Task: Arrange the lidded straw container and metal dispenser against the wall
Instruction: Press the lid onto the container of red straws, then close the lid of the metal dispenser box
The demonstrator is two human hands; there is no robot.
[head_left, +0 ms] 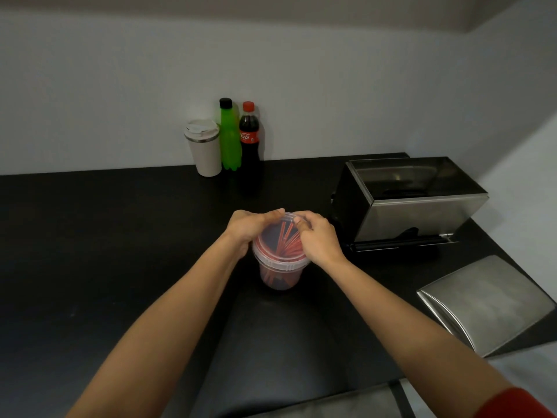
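Note:
A clear round plastic container (280,274) holding several red straws stands on the black counter (120,236) in the middle. Its clear lid (278,236) lies on top. My left hand (248,226) grips the lid's left rim and my right hand (318,238) grips the right rim, with the thumbs meeting at the far edge. To the right, the metal dispenser (410,203) stands with its top open, near the right-hand wall. Its separate metal cover (485,303) lies flat at the counter's right front.
Against the back wall stand a white travel cup (205,147), a green bottle (229,137) and a cola bottle (249,137). The counter's front edge runs along the bottom right.

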